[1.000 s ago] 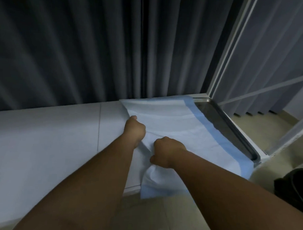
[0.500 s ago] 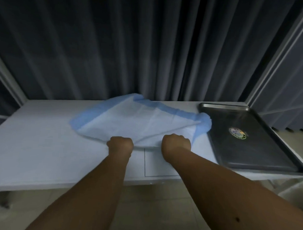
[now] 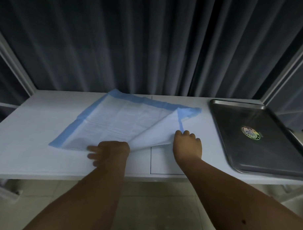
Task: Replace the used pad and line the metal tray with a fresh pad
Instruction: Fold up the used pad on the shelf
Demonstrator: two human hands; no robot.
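Note:
A white pad with a blue border (image 3: 123,120) lies spread on the white table (image 3: 34,155), left of centre, its right near corner folded over. My left hand (image 3: 110,151) rests on the pad's near edge with its fingers spread toward the left. My right hand (image 3: 186,143) pinches the folded corner of the pad. The metal tray (image 3: 259,153) sits bare at the table's right end, a round sticker (image 3: 250,133) on its floor, with no pad in it.
Dark pleated curtains (image 3: 149,46) hang right behind the table. White frame posts (image 3: 16,67) stand at both back corners. Tiled floor (image 3: 152,209) shows below the table's near edge.
The pad has been pulled off the tray and moved left onto the table, then spread flatter. My left hand has opened and my right hand has shifted to the folded corner.

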